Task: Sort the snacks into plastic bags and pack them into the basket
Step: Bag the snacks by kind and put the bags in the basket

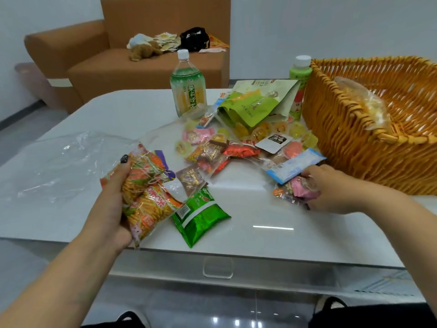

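The left hand (115, 197) grips a plastic bag (146, 185) of orange snack packets near the desk's (272, 221) front edge. The right hand (331, 188) holds small wrapped snacks (300, 188) beside the basket (354, 129), which stands at the right edge.

One view only: head cam, wide-angle, looking fwd and down from above the near edge of the table (260, 209). Close in, forearms reach in from the bottom. It faces a sofa (118, 67) and wall beyond the far edge.
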`<state>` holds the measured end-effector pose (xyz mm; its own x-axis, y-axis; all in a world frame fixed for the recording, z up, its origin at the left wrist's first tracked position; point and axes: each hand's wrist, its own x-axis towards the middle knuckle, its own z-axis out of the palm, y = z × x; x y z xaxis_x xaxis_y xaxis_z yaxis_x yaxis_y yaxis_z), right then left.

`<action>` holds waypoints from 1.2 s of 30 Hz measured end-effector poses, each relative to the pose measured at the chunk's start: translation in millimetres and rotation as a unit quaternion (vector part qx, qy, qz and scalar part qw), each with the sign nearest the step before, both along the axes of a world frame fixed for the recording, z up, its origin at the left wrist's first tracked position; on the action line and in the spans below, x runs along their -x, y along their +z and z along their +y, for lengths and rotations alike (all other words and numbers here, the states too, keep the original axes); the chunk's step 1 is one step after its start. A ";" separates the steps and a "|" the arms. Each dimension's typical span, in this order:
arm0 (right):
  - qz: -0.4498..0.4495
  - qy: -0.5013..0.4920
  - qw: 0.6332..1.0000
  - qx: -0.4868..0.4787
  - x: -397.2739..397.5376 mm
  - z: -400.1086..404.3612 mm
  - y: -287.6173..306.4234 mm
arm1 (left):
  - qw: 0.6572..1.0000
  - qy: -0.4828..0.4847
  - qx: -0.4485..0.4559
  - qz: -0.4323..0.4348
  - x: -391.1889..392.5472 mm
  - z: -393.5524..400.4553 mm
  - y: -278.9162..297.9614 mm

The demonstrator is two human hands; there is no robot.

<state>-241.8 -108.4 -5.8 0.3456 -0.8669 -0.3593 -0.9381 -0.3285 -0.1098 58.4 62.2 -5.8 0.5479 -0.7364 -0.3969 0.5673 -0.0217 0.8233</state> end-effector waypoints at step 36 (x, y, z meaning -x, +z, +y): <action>-0.239 0.394 0.877 0.134 -130.5 104.9 -60.0 | 0.995 0.075 -0.018 -0.056 -26.8 1.4 -0.5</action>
